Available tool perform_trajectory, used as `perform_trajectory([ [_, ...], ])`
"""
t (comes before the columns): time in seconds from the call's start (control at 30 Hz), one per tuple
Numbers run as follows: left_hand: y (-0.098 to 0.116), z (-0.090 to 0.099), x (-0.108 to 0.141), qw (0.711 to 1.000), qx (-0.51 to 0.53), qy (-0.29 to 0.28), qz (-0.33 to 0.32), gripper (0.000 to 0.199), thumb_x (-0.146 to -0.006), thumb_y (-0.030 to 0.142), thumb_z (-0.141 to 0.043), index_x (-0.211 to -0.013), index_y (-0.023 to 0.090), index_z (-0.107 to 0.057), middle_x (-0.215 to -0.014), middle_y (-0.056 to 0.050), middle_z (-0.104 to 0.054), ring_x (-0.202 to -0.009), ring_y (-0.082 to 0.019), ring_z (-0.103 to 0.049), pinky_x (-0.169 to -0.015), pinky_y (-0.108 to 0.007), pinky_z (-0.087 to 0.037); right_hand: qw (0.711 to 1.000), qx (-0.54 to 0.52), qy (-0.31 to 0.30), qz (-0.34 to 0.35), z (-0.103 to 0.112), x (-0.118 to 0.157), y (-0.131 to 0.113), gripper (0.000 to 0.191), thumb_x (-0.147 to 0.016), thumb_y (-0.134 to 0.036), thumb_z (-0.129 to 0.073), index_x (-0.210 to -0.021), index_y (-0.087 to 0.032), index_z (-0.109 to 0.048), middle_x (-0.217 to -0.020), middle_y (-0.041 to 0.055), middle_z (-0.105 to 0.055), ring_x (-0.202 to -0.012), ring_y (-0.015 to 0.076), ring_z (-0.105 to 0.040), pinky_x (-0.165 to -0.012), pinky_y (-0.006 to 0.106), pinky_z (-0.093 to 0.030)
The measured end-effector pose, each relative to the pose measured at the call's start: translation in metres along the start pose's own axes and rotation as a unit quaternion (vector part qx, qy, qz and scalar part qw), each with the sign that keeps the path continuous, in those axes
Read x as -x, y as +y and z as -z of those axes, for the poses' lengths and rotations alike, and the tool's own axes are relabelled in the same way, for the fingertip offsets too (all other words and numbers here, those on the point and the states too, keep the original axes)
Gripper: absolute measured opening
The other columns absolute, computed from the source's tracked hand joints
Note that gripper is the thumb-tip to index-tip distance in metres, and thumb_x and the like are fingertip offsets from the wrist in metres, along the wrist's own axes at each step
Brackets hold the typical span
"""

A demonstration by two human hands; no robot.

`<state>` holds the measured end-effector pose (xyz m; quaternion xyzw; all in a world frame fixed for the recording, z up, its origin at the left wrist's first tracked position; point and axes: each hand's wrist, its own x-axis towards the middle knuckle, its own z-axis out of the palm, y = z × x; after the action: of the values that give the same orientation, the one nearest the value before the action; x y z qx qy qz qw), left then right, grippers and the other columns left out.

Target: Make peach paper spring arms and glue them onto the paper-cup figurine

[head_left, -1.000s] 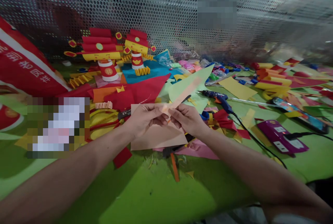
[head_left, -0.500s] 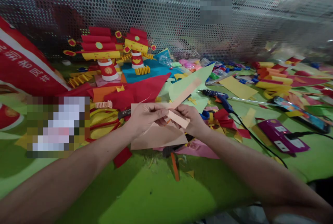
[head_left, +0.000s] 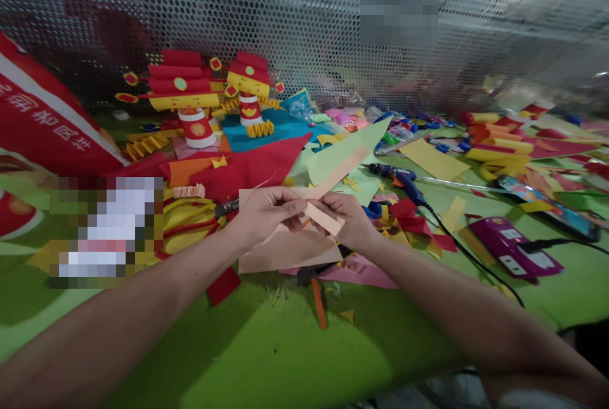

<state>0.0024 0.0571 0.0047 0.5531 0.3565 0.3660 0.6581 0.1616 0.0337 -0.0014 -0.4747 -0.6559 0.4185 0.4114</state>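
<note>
Two peach paper strips [head_left: 325,219] cross at an angle between my hands, one pointing up and right, the other down and right. My left hand [head_left: 276,212] pinches them where they meet. The fingers of my right hand [head_left: 346,217] are closed on the strips from the other side. Under both hands lies a larger peach sheet [head_left: 285,250]. Beside my left wrist are scissors with yellow and red handles [head_left: 190,225]. A pale green sheet [head_left: 347,158] is behind the strips.
Two red and yellow paper figures [head_left: 195,127] stand at the back left. A blue glue gun [head_left: 397,175], a purple power block [head_left: 516,247] and a phone [head_left: 547,206] are at right. Paper scraps surround them, with a perforated metal panel [head_left: 295,22] behind.
Both hands keep their hold on the strips. The upper strip has tilted slightly, and the view has shifted a little.
</note>
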Motion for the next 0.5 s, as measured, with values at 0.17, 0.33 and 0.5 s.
perform_trajectory([
  [0.17, -0.0001, 0.001, 0.0001, 1.0, -0.019, 0.003, -0.015, 0.02, -0.066, 0.029, -0.07, -0.06, 0.013, -0.06, -0.052, 0.0, -0.061, -0.044, -0.008, -0.054, -0.046, -0.019, -0.044, 0.989, -0.128, -0.05, -0.058, 0.0012, -0.004, 0.0009, 0.052, -0.068, -0.068, -0.052, -0.053, -0.018, -0.049, -0.044, -0.0019, -0.05, -0.037, 0.007, -0.043, -0.037, 0.021, -0.033],
  [0.33, -0.0003, 0.0013, -0.0005, 0.998, -0.055, 0.021, -0.021, 0.02, -0.067, 0.029, -0.068, -0.059, 0.013, -0.058, -0.049, 0.002, -0.058, -0.043, -0.006, -0.051, -0.045, -0.018, -0.041, 0.987, -0.113, -0.079, -0.085, 0.0059, -0.007, -0.0036, 0.055, -0.063, -0.07, -0.055, -0.055, -0.016, -0.052, -0.042, -0.0009, -0.053, -0.035, 0.0065, -0.047, -0.036, 0.019, -0.036],
  [0.5, -0.0023, 0.0031, -0.0023, 0.998, -0.065, 0.018, -0.02, 0.014, -0.069, 0.027, -0.066, -0.066, 0.013, -0.064, -0.051, 0.002, -0.06, -0.045, -0.007, -0.053, -0.047, -0.019, -0.043, 0.989, -0.059, -0.084, -0.104, 0.0057, -0.0078, -0.0061, 0.049, -0.061, -0.064, -0.062, -0.059, -0.015, -0.053, -0.047, -0.0022, -0.054, -0.035, 0.0055, -0.047, -0.035, 0.018, -0.036],
])
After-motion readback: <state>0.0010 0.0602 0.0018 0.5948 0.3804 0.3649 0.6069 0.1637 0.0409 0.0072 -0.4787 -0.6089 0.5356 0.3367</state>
